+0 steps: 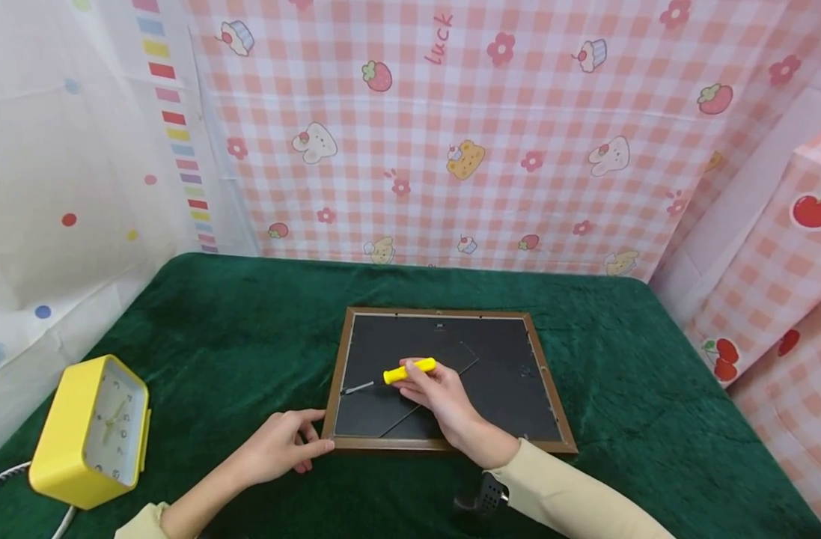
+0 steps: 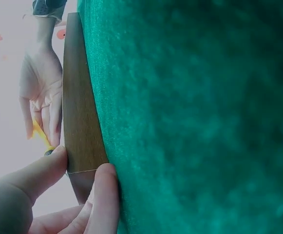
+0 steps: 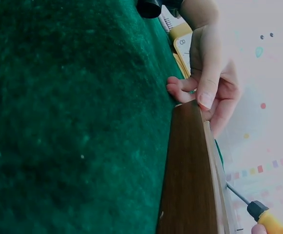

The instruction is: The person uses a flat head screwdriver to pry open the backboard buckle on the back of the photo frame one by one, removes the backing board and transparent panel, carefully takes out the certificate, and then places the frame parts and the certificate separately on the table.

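Observation:
A brown picture frame (image 1: 450,445) lies face down, its black backing board (image 1: 397,337) upward with a stand flap in the middle. My right hand (image 1: 444,400) grips the yellow handle of a screwdriver (image 1: 410,371) above the board. The blade slants down to the left, its tip at the inner edge of the frame's left side. At the near left corner, my left hand (image 1: 285,445) pinches the frame between thumb and fingers. In the left wrist view the thumb (image 2: 51,165) lies against one face of the wood and a finger (image 2: 104,195) against the outer edge.
Left of the frame stands a yellow alarm clock (image 1: 66,434) with a cord (image 1: 63,524) behind it. Dark green velvet cloth (image 1: 248,322) covers the table. A pink checked curtain (image 1: 410,150) hangs at the back, a white dotted one (image 1: 80,187) at the left.

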The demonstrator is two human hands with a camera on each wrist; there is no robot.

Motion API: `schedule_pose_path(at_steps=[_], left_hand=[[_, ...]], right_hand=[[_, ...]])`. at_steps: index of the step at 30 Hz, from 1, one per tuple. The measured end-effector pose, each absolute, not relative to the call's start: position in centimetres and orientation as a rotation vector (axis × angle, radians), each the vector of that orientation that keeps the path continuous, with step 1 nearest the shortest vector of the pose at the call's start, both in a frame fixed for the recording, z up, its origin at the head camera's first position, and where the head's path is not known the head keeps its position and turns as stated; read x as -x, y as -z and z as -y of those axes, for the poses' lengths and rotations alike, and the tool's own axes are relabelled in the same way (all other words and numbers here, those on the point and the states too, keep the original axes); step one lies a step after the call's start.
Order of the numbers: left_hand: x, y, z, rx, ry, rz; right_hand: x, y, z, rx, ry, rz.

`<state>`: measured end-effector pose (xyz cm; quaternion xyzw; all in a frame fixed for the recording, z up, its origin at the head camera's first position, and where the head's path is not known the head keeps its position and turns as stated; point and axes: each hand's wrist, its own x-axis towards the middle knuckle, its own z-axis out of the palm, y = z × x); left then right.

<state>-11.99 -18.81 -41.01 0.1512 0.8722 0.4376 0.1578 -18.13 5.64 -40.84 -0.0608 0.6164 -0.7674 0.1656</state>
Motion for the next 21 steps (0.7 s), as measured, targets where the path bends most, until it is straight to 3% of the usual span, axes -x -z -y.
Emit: schedule_pose_path(at_steps=[21], left_hand=[[12.26,40.97,18.88,-0.497,-1.281,-2.468]], right_hand=[[18.27,41.35,-5.31,0.307,2.127,-1.747]])
